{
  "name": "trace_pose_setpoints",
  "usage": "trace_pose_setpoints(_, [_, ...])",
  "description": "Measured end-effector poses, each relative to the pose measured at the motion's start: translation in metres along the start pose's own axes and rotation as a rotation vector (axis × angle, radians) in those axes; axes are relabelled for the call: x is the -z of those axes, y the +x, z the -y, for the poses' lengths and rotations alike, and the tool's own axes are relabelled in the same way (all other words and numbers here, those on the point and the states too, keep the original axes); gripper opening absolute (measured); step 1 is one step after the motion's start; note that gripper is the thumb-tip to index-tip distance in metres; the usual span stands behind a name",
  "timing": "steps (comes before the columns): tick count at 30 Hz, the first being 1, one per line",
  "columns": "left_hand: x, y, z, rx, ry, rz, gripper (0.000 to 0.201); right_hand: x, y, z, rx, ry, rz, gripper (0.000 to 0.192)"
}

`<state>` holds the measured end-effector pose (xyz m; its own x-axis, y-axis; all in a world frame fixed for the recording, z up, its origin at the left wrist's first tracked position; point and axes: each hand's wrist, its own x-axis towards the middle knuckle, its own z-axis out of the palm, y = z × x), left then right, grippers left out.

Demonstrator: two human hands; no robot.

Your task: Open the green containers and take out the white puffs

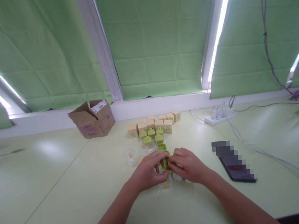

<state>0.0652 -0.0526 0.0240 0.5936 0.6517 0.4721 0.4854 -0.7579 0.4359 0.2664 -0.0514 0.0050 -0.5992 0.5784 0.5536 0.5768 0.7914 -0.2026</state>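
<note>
My left hand [152, 170] curls its fingers and thumb around a small green lid [165, 164], its hollow side showing. From the right, my right hand [188, 164] pinches at the inside of the same lid; whether a small piece sits between those fingertips is too small to tell. Just beyond lies another green lid [162, 147]. Clear little containers [129, 152] lie left of the hands, and one clear container [165, 184] is below them. Several clear containers with green lids and loop handles [151, 133] stand behind. Something whitish [177, 176] is partly hidden under my right hand.
Several small cardboard boxes [142, 127] are grouped at the back. An open carton [93, 119] stands by the wall at the left. On the right are a dark phone [233, 162], a white power strip [219, 117] and loose cables [285, 163].
</note>
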Motion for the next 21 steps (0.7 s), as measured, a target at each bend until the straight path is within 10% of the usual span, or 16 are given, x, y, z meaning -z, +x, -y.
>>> trace_pose_setpoints(21, [0.011, -0.006, 0.026, 0.146, -0.072, -0.071, 0.045, 0.015, -0.003, -0.019, -0.305, 0.268, -0.271, 0.021])
